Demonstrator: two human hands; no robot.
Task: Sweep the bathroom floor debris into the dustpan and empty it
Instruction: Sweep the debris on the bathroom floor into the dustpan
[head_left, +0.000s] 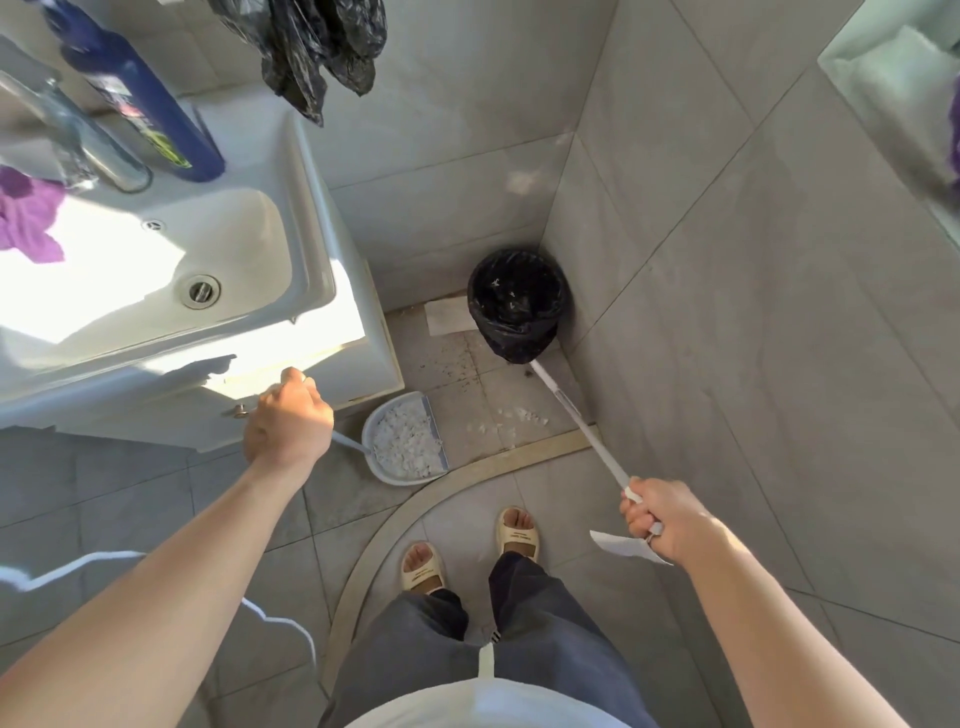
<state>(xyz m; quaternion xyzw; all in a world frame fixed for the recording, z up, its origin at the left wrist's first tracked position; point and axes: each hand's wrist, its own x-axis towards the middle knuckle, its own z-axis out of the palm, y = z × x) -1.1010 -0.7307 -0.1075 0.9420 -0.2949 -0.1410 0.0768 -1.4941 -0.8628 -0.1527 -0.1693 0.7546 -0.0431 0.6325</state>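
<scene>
Standing with both arms stretched out, the person has a tool in each fist. The left hand (287, 420) is curled tight around the dustpan's handle (347, 441), which runs down and away from the knuckles to the dustpan (408, 446) resting on the floor just beyond that hand, beside the base of the white sink cabinet (363, 332). The pan is heaped with white debris (405, 441).

The right hand (662, 519) is clenched around the top of the broom handle (582, 421), and a flat white piece, which I cannot identify, sticks out from under the fingers on the near side. The pole slants away from this hand toward the corner; its far end disappears behind the bottom of the bin (517, 304), so the brush head itself cannot be seen. The bin, lined with a black bag, stands in the corner well past the right hand. A sheet of white paper (448, 317) lies on the floor touching the bin's left side.

Between the two hands, and a little farther out, loose white crumbs (511, 418) lie scattered on the tiles, just to the right of the pan's open lip. The person's sandalled feet (470, 551) stand nearer than both hands.
</scene>
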